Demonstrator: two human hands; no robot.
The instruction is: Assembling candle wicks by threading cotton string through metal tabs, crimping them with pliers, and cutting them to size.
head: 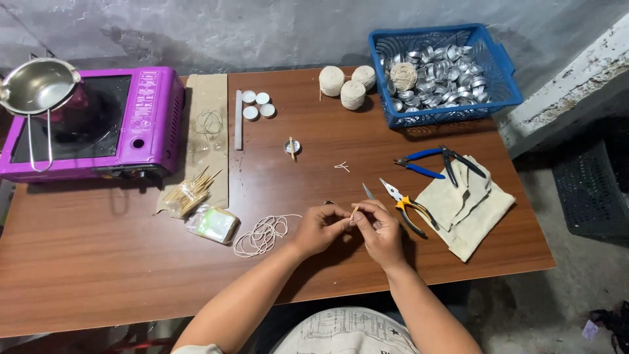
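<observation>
My left hand point(320, 227) and my right hand point(378, 229) meet over the front middle of the brown table point(98, 262). Together their fingertips pinch a short thin wooden stick point(354, 212), with a bit of pale string seemingly at it; the string is too small to be sure. A small metal cup point(328, 202) peeks out just behind my left fingers. A loose coil of white string point(263, 234) lies to the left of my left hand. Yellow-handled pliers point(409, 205) lie just right of my right hand.
Blue-handled pliers point(438, 161) and a beige cloth point(466, 204) lie at the right. A blue basket point(504, 69) holds metal cups. String balls point(347, 85), white discs point(257, 105), a stick-topped cup point(292, 147), bundled sticks point(189, 194), a purple stove point(154, 111) and steel pan point(36, 85) lie beyond.
</observation>
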